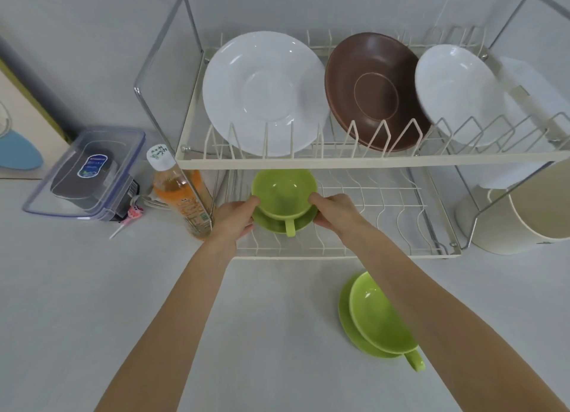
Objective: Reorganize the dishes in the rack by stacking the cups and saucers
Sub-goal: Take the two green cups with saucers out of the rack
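Gripping a green cup (283,192) and the green saucer (279,223) beneath it, both hands hold the pair over the left part of the rack's lower shelf (370,208). The left hand (236,216) pinches the stack's left edge, fingers closed on the saucer and cup rim; the right hand (334,211) does the same on the right edge. The cup's handle points toward the near side.

To do this step well, I judge the pair should stay level so the cup does not slide on the saucer, and both hands should let go only once the saucer sits steady on the wires.

A second green cup and saucer (374,316) stand stacked on the near counter (277,319), right of centre, partly behind the right forearm. On the upper shelf lean a white plate (265,91), a brown saucer (373,88) and a white bowl (456,94). Left of the rack stand an orange drink bottle (179,196) and a clear lidded box (89,171); a cream canister (536,208) stands at far right. Counter and wall are plain pale grey.
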